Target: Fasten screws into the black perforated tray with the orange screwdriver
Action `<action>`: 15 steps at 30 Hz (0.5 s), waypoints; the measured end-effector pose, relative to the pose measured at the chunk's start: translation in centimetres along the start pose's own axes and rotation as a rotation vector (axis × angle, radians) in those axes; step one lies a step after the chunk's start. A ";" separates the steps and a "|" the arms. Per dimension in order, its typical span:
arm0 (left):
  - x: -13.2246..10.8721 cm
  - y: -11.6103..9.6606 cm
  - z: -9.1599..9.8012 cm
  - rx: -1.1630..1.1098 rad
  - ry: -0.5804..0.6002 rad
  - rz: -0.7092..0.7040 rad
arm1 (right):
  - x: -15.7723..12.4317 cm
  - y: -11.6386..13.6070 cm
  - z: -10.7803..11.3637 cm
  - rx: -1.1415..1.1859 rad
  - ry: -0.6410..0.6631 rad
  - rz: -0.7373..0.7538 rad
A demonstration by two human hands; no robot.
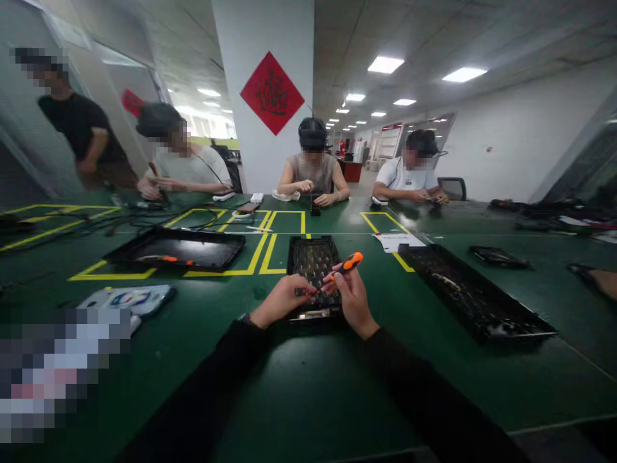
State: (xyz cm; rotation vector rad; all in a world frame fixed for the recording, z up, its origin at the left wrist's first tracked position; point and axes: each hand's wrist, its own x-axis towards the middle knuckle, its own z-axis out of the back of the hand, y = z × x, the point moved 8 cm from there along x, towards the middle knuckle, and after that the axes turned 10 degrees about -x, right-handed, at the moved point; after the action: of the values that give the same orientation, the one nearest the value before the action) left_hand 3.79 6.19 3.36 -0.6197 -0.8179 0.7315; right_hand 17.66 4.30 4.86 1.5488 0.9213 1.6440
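A black keyboard frame (312, 265) lies lengthwise on the green table (308, 386) straight ahead of me. My right hand (351, 301) is closed round an orange-handled screwdriver (348, 263), whose tip points down and left at the frame's near end. My left hand (281, 299) rests on the frame's near left edge, fingers pinched together by the screwdriver tip; what they hold is too small to make out. Both my sleeves are black.
A black tray (179, 249) with an orange tool sits to the left inside yellow tape lines. Another black keyboard frame (475, 292) lies to the right, a white paper (399, 241) beyond it. A white-and-blue packet (129, 300) lies near left. Several people sit or stand across the table.
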 end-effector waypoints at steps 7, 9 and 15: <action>-0.1 -0.3 0.0 -0.020 -0.005 -0.006 | -0.1 0.5 -0.3 -0.046 0.048 0.027; -0.1 -0.3 0.0 -0.029 -0.006 -0.004 | -0.2 0.7 -0.3 -0.049 0.042 0.038; -0.1 0.1 0.2 -0.060 -0.037 0.016 | -0.1 0.6 -0.1 -0.049 0.024 0.029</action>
State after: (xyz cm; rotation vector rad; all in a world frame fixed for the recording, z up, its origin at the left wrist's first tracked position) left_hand 3.56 6.17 3.31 -0.6688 -0.8719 0.7371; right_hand 17.57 3.95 5.32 1.5195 0.8683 1.6963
